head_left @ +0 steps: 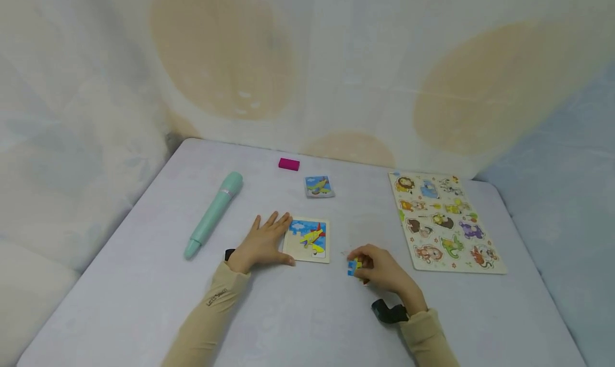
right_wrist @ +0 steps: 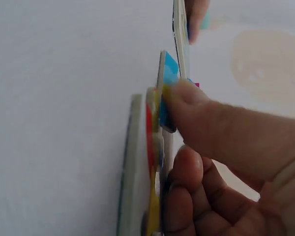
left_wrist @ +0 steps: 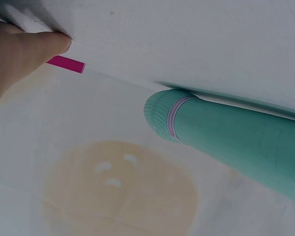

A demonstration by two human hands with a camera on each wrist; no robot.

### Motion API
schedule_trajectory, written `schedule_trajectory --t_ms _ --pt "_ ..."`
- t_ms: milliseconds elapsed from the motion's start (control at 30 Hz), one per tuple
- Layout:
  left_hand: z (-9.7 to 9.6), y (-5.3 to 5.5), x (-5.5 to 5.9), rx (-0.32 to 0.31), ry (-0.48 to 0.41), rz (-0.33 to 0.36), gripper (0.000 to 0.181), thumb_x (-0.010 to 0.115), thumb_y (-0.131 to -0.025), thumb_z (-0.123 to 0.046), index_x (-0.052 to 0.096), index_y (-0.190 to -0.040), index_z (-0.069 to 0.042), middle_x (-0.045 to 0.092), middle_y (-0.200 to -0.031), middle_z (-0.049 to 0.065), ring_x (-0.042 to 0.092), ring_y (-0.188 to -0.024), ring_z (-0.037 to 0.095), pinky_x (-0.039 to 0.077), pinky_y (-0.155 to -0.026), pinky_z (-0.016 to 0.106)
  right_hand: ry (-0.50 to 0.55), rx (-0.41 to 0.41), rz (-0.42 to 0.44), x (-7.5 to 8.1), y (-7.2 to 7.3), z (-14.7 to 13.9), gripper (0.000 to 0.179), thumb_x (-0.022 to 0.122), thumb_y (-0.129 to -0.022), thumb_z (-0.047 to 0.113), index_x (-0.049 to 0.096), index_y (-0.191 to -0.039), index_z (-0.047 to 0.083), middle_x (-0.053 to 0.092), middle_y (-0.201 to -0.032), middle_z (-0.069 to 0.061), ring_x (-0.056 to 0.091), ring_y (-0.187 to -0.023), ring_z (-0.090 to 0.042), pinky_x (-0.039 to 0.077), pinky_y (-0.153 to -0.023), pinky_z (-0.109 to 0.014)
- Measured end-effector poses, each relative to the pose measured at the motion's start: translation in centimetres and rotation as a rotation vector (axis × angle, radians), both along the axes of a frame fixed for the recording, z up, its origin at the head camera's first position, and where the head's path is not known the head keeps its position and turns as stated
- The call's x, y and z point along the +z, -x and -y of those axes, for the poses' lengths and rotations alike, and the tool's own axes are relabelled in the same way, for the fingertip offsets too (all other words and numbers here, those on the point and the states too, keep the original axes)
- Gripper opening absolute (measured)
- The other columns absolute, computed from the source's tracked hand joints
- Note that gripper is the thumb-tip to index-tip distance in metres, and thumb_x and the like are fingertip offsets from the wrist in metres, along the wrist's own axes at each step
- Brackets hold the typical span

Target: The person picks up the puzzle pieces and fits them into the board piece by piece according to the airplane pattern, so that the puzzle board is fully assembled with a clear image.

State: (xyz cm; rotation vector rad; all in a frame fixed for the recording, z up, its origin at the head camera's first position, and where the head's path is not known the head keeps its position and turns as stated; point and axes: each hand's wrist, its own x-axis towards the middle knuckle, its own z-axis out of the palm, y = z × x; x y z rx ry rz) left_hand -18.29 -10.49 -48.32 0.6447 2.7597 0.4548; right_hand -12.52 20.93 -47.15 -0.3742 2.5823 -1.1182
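A small wooden jigsaw board (head_left: 291, 251) with a yellow airplane picture lies in front of me, part of its picture area bare wood. My left hand (head_left: 261, 245) rests at its left side with fingers spread, fingertips at the upper left corner. To the right of the board, my right hand (head_left: 384, 271) pinches a blue jigsaw piece (head_left: 353, 266) between thumb and fingers. In the right wrist view, that blue piece (right_wrist: 169, 69) stands edge-on, with red and yellow pieces (right_wrist: 150, 123) close beside it at the fingers.
A small airplane picture card (head_left: 319, 186) lies behind the board, and a magenta block (head_left: 289, 164) farther back. On the left is a mint-green pen-shaped device (head_left: 213, 215). A wooden animal puzzle board (head_left: 447, 223) lies to the right. Patterned cloth walls surround the table.
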Motion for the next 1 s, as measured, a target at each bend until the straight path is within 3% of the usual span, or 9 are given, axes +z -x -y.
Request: schedule_trajectory --t_ms 200,367,500,733,867,1000 --pt "0.0 0.2 0.2 0.0 0.008 -0.008 0.113 0.077 -0.069 -0.063 0.024 -0.155 -0.013 0.02 -0.163 0.002 0.01 -0.152 0.03 0.002 -0.117 0.064 0.011 -0.157 0.038 0.1 1.2 0.3 0.003 0.069 -0.088 0.013 0.07 -0.09 0.011 0.064 -0.079 0.0 0.054 -0.071 -0.014 0.046 -0.062 -0.023" --pt "-0.1 -0.1 0.4 0.009 -0.005 0.001 0.113 0.078 -0.068 -0.062 0.024 -0.155 -0.013 0.02 -0.162 0.002 0.01 -0.152 0.03 0.002 -0.118 0.064 0.086 -0.204 0.052 0.2 2.5 1.3 0.01 0.071 -0.087 0.016 0.065 -0.084 0.008 0.066 -0.082 -0.003 0.053 -0.069 -0.014 0.044 -0.061 -0.023" --pt "-0.1 -0.2 0.4 0.007 -0.013 -0.005 0.112 0.077 -0.069 -0.062 0.025 -0.155 -0.012 0.021 -0.162 0.003 0.011 -0.152 0.03 0.003 -0.117 0.064 0.146 -0.206 0.076 0.3 3.6 2.7 0.014 0.072 -0.087 0.018 0.064 -0.087 0.006 0.065 -0.078 -0.003 0.053 -0.067 -0.013 0.044 -0.06 -0.023" --pt "-0.1 0.1 0.3 0.017 -0.008 -0.02 0.112 0.078 -0.068 -0.062 0.026 -0.154 -0.011 0.022 -0.162 0.003 0.012 -0.152 0.031 0.004 -0.117 0.065 0.259 -0.163 0.084 0.8 6.4 5.5 0.026 0.067 -0.091 0.016 0.067 -0.116 0.006 0.064 -0.078 -0.01 0.051 -0.064 -0.015 0.042 -0.058 -0.024" --pt "-0.1 0.1 0.1 0.028 0.011 -0.02 0.114 0.078 -0.067 -0.062 0.025 -0.154 -0.013 0.022 -0.162 0.002 0.013 -0.152 0.03 0.005 -0.117 0.065 0.324 -0.175 0.085 1.0 7.3 7.4 0.024 0.066 -0.092 0.015 0.067 -0.113 0.004 0.067 -0.085 -0.014 0.055 -0.069 -0.018 0.046 -0.064 -0.025" --pt "-0.2 0.1 -0.1 0.018 -0.01 -0.034 0.113 0.078 -0.066 -0.063 0.027 -0.154 -0.012 0.024 -0.162 0.003 0.014 -0.151 0.032 0.006 -0.116 0.066 0.301 -0.173 0.098 0.7 7.4 9.0 0.021 0.068 -0.09 0.016 0.067 -0.108 0.004 0.07 -0.085 -0.009 0.061 -0.072 -0.017 0.049 -0.067 -0.025"
